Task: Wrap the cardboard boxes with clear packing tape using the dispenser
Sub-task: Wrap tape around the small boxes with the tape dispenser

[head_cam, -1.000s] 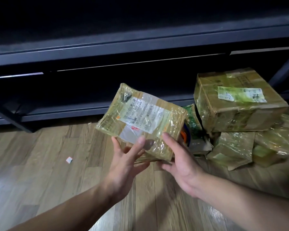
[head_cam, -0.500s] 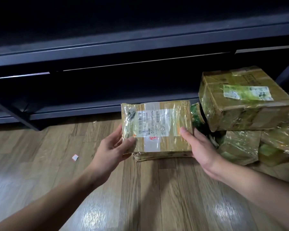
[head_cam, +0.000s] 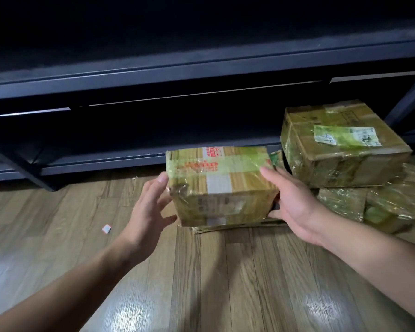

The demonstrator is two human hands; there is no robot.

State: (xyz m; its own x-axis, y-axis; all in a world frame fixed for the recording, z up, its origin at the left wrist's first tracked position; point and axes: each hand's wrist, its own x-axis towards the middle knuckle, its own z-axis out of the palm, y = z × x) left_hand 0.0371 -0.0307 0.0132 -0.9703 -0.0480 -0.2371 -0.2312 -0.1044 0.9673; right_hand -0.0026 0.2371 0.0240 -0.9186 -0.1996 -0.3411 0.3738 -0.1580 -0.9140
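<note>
Starting at the left, a small white scrap (head_cam: 106, 228) lies alone on the wooden floor (head_cam: 46, 236), in front of a dark metal rack (head_cam: 153, 75) whose low shelves run across the background. Next comes the left hand (head_cam: 149, 212), reaching forward from a bare forearm. Its fingers are straight and spread, the fingertips against the left end of a cardboard box (head_cam: 218, 185) and the thumb near that box's lower left corner. The cardboard box is held up off the floor, roughly mid-view, tilted so that its top and near face both show. It is wrapped in shiny, crinkled clear tape with a greenish cast, with red print on top and a pale strip down the middle. Just below it a flattened piece of cardboard (head_cam: 237, 226) lies on the floor. The right hand (head_cam: 295, 207) presses the box's right end, fingers straight, the forefinger laid along the upper right edge and the thumb reaching under the lower corner. The hands are apart, with the box carried between them. Further right a larger box (head_cam: 340, 144), also taped and bearing a green-tinted label, sits on several wrapped parcels (head_cam: 381, 207) by the rack.
</note>
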